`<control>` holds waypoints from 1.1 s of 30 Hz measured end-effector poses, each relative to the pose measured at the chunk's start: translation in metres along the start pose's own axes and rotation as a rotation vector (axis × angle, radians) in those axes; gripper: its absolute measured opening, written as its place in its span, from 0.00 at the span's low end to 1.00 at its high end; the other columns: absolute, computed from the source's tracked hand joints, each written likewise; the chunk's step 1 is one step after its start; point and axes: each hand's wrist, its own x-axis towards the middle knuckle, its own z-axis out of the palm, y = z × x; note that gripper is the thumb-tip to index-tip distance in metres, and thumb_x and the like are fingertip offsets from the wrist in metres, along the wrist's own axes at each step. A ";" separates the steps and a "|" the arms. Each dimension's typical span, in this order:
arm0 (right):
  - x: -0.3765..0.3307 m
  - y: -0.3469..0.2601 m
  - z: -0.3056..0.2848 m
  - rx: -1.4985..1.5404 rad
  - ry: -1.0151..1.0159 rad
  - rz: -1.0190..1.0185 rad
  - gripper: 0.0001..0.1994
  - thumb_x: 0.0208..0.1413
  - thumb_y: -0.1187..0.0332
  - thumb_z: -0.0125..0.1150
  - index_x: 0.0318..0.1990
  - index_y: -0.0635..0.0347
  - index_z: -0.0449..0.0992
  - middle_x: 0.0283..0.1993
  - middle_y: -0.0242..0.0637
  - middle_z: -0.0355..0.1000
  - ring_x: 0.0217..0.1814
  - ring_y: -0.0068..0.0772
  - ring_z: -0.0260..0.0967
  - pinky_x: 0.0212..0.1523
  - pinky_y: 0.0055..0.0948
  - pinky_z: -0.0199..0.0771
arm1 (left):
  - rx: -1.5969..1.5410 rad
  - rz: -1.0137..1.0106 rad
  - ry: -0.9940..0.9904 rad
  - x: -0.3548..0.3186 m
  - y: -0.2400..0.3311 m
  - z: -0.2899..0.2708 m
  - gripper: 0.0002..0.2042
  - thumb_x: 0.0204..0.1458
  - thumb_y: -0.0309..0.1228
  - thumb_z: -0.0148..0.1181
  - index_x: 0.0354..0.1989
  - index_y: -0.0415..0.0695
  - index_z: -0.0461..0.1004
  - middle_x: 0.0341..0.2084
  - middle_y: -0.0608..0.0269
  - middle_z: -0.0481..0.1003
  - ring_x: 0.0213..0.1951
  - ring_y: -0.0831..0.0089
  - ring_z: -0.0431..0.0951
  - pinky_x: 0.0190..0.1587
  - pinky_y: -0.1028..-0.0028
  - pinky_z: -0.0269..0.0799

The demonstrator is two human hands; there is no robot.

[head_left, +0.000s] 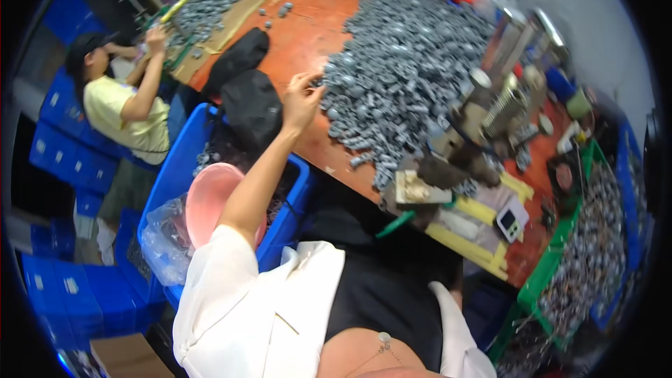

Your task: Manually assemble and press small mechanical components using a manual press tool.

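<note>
My left hand (302, 103) reaches over the orange-red tabletop (308, 17) to the left edge of a large heap of small grey parts (406, 63). Its fingers are bent inward, the tips beside the heap's outermost pieces. Whatever sits between them is too small to make out. My left forearm passes over a pink plastic basin (205, 199), which rests in a blue crate (157, 199). My right hand is out of sight; only a little of that arm shows beside the white sleeve at my right side.
A metal bench press (490, 115) stands right of the heap, near a small white device with a screen (511, 220). Black bags (252, 108) lie left of my hand. A green-rimmed bin (560, 259) holds many parts. A co-worker in yellow (129, 108) works at far left.
</note>
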 end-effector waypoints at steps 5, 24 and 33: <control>-0.003 -0.018 0.015 -0.013 -0.026 -0.075 0.15 0.58 0.60 0.52 0.37 0.64 0.78 0.34 0.43 0.75 0.34 0.39 0.70 0.37 0.32 0.70 | -0.316 -0.117 -0.214 -0.084 0.065 0.007 0.13 0.49 0.17 0.60 0.44 0.36 0.76 0.46 0.63 0.70 0.37 0.81 0.73 0.37 0.84 0.69; 0.004 -0.059 0.012 0.014 0.030 -0.131 0.16 0.58 0.58 0.52 0.38 0.64 0.77 0.36 0.47 0.75 0.37 0.44 0.72 0.39 0.34 0.71 | -0.168 0.166 -0.545 -0.159 0.103 0.096 0.13 0.43 0.25 0.66 0.40 0.39 0.78 0.44 0.53 0.75 0.49 0.60 0.73 0.51 0.70 0.66; 0.013 -0.065 0.014 -0.014 0.034 -0.134 0.17 0.58 0.57 0.52 0.38 0.64 0.77 0.37 0.49 0.75 0.38 0.46 0.73 0.40 0.36 0.71 | 0.004 0.329 -0.518 -0.166 0.110 0.092 0.13 0.47 0.22 0.61 0.43 0.39 0.76 0.45 0.52 0.74 0.51 0.54 0.70 0.53 0.65 0.64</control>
